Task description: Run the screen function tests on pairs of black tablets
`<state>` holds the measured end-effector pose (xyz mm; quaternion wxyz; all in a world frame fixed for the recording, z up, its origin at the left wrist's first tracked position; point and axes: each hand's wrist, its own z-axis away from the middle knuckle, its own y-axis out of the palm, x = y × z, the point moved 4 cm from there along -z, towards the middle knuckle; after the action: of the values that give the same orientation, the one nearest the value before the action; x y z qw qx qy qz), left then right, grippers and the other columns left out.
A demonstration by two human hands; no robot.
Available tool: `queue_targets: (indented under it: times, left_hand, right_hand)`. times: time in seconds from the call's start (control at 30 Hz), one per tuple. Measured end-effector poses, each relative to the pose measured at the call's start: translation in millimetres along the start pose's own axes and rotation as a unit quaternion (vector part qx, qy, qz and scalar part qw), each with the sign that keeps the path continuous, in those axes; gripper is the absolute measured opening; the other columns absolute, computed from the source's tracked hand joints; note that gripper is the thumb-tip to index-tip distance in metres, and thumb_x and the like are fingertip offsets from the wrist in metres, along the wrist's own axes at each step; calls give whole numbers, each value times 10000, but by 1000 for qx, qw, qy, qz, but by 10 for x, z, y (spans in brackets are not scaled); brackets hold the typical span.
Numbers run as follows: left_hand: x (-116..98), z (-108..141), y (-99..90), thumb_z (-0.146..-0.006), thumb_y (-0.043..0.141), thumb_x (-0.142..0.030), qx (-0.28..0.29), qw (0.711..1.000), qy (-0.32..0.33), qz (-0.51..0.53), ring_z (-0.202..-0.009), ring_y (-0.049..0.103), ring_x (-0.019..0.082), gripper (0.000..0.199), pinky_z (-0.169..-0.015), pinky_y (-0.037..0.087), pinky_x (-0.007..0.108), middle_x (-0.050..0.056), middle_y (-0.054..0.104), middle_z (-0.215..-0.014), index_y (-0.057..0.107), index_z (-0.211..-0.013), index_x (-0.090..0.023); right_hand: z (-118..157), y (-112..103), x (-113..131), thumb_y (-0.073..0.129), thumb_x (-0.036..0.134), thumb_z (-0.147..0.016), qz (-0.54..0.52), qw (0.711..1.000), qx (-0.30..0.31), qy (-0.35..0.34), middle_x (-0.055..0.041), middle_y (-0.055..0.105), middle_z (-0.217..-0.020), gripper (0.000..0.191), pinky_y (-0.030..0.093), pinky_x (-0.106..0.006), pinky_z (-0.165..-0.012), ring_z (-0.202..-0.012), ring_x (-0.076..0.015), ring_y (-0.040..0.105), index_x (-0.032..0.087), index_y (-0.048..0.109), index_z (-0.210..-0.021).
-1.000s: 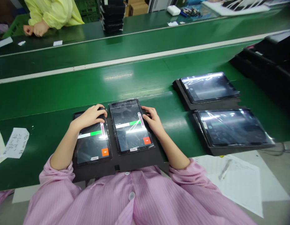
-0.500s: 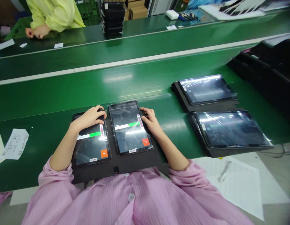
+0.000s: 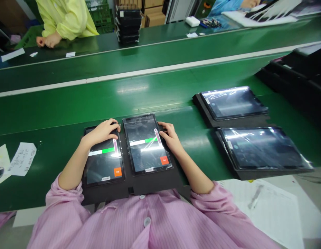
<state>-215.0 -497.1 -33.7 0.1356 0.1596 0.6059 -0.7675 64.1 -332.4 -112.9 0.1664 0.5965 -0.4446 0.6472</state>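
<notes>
Two tablets lie side by side in a black tray (image 3: 152,185) against my body. The left tablet (image 3: 103,166) and the right tablet (image 3: 147,152) both show a green bar, a volume slider and an orange-red "Fail" button. My left hand (image 3: 104,132) rests over the top of the left tablet, its spread fingers curving over the right edge near the slider. At the right tablet's right edge is my right hand (image 3: 171,136), fingers apart, thumb by the slider. Neither hand grips anything.
Two more tablets, one behind (image 3: 234,102) and one in front (image 3: 266,148), rest in black holders to the right. Handwritten paper (image 3: 23,159) lies at left. Across the green conveyor (image 3: 98,95) are a black stack (image 3: 128,24) and a person's hands (image 3: 50,40).
The view has shifted slightly, so everything sits a little lower and further right. Both hands keep nearly the same places at the tablets. A blue sleeve and hand show more at the top right.
</notes>
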Motion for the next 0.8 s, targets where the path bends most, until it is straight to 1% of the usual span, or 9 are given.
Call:
queue_targets:
  times: [0.27, 0.63, 0.8]
  left_hand:
    - [5, 3, 3, -926, 622, -441, -3, 1000, 3, 4, -1184, 553, 299, 240, -1010, 450, 443, 94, 512, -1298, 635, -1060, -242]
    - [-14, 2, -1, -922, 644, -392, 5, 1000, -5, 4, -1186, 545, 301, 218, -1018, 435, 448, 100, 498, -1306, 628, -1067, -231]
    - [6, 3, 13, -925, 634, -410, 1, 1000, -1, 5, -1195, 543, 304, 216, -1023, 434, 455, 96, 498, -1308, 630, -1057, -239]
  right_hand:
    - [-8, -24, -13, 551, 347, -859, 12, 1000, 8, -4, -82, 513, -1201, 432, 448, -480, -1020, -1175, -291, 504, 278, 608, -1281]
    - [-10, -27, -21, 554, 369, -858, 7, 1000, 8, -8, -85, 506, -1193, 442, 460, -473, -1004, -1158, -290, 510, 262, 611, -1283]
    - [-6, -26, -19, 556, 353, -859, 8, 1000, 9, -6, -80, 507, -1198, 438, 455, -475, -1013, -1176, -289, 503, 278, 610, -1288]
